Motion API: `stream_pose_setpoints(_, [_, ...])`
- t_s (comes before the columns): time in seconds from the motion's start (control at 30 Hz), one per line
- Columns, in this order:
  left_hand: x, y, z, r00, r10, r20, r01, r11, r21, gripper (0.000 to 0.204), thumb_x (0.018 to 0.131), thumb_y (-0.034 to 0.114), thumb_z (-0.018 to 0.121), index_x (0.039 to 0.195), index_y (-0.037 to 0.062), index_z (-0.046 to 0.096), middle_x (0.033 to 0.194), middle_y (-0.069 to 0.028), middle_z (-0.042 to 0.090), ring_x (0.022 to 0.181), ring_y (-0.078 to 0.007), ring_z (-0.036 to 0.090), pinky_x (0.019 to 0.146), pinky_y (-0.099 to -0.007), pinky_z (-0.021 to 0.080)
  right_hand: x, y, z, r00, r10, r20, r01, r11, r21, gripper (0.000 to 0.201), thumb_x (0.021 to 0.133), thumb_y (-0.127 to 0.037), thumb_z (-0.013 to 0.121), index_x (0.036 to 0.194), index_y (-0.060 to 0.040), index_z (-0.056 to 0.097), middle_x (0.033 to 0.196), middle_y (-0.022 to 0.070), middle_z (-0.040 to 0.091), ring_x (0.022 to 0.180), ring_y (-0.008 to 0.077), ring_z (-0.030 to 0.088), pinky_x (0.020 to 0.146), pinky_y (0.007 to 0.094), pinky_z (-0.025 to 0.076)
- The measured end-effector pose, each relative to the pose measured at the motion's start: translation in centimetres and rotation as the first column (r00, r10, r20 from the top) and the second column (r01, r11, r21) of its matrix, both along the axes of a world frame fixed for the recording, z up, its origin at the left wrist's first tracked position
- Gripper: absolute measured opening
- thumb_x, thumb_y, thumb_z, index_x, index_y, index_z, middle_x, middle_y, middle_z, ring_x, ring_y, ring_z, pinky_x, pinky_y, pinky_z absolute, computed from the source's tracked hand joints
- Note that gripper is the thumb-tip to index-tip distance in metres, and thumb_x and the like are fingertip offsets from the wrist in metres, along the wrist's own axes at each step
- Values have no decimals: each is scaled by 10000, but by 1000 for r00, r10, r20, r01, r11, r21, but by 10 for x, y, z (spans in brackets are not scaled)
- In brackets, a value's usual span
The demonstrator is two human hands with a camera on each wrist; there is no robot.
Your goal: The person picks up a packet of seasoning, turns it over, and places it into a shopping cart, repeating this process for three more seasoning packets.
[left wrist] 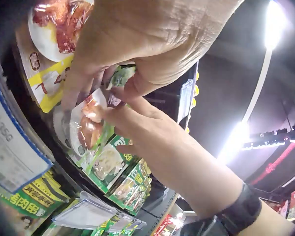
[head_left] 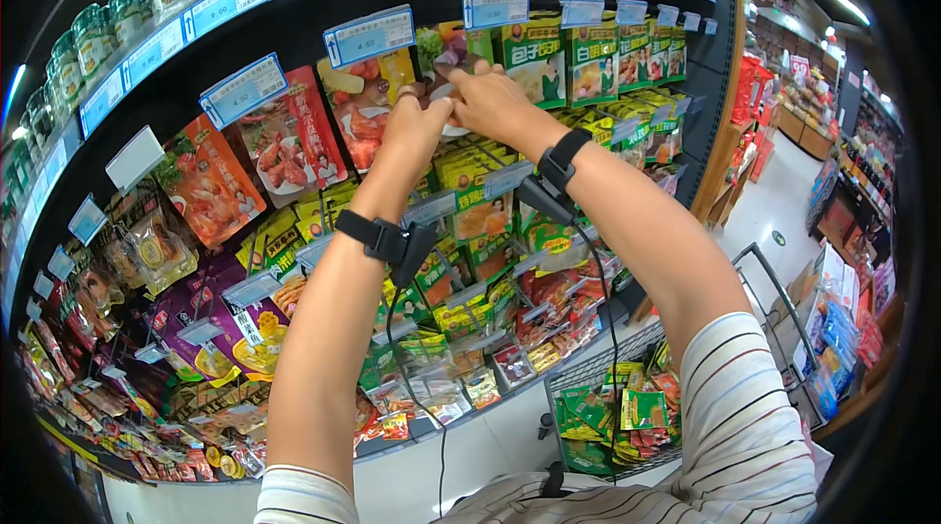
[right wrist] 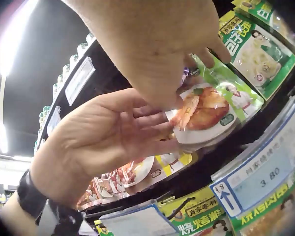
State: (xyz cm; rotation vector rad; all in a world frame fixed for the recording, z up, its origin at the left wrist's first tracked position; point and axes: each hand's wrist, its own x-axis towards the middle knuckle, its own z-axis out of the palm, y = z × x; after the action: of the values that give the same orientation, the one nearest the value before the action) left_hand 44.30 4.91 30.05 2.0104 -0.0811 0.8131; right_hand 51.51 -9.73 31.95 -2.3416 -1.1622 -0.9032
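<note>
Both hands meet at a seasoning packet (right wrist: 206,108) hanging on the upper row of the shelf rack. It is clear-edged and green, with cooked meat on a white plate pictured on its front. My right hand (head_left: 490,104) grips its top, fingers bent over the upper edge, as the right wrist view shows. At the packet's left side, my left hand (head_left: 417,127) holds the edge between thumb and fingers; the thumb (left wrist: 142,81) shows in the left wrist view. The fingertips of each hand partly hide the packet's upper corner.
Brown-yellow packets (head_left: 365,117) and red packets (head_left: 292,137) hang to the left, green packets (head_left: 534,63) to the right. Price tags (head_left: 370,36) jut out above. Lower rows of packets fill the rack. A shopping cart (head_left: 564,397) with green packets stands at lower right.
</note>
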Motion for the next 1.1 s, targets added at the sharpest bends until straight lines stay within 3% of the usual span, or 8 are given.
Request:
stream_pose_setpoints(0.13, [-34,-13,5,999,-38,-9,38,999,-10,637,918,340,627,1377,-63,442,1282,-163,585,1109,-224,586,854,-345,501,26,23,-1,999,10,-43,-11,999,-32,548,835,-268,641,1353,-108,559,1250,295,587,1117,427,603,971,497,477])
stream_pose_setpoints(0.27, [-59,-20,6,990,-126,-57,125,992,-19,672,926,369,631,1412,-42,415,1368,-179,532,1197,-230,551,930,-358,479,40,33,-2,993,97,-74,-95,995,36,362,856,-347,634,1002,-33,739,1082,251,685,1073,448,630,935,496,508])
stream_pose_setpoints(0.43, [-93,-31,11,979,-198,-55,197,980,-22,670,940,391,624,1424,-22,414,1384,-167,523,1249,-240,525,993,-366,449,15,19,-4,995,-43,-90,46,999,27,346,859,-307,607,1093,-73,707,1098,210,684,1126,417,603,964,479,501])
stream_pose_setpoints(0.57, [-123,-49,13,960,-277,-47,275,960,-42,608,972,368,594,1415,-16,430,1385,-147,528,1271,-224,511,1029,-364,428,-32,-20,-2,958,205,-199,-196,978,65,371,864,-226,613,1208,-89,631,1267,229,590,1168,394,568,1000,478,473])
stream_pose_setpoints(0.7, [-160,-76,0,921,-390,-19,387,918,-91,542,983,322,588,1386,-17,464,1353,-133,551,1266,-215,521,1046,-367,424,-49,-52,-39,952,299,-66,-287,946,151,485,886,-233,651,1347,-114,557,1339,225,542,1236,396,521,995,442,464])
stream_pose_setpoints(0.9, [-200,-123,-78,809,-559,-183,487,811,-324,420,984,201,575,1333,-19,498,1279,-133,587,1208,-219,563,1044,-356,436,-135,-130,-104,782,353,-513,-258,934,249,338,906,-200,579,1204,-49,627,1175,217,641,1090,359,619,914,431,498])
stream_pose_setpoints(0.93, [-201,-126,-98,760,-604,-240,489,775,-400,388,986,165,588,1320,-14,505,1269,-122,585,1190,-200,565,1056,-347,423,-145,-142,-129,812,403,-422,-293,907,301,283,909,-193,556,1120,-25,643,1028,195,687,952,337,667,823,415,522])
stream_pose_setpoints(1.1, [-204,-145,-216,616,-655,-439,370,732,-573,284,1017,231,559,1198,13,584,1029,-68,665,994,-147,619,936,-308,477,-205,-208,-235,538,356,-764,-162,933,321,252,924,-200,548,1082,-28,645,870,143,703,812,262,687,740,367,522])
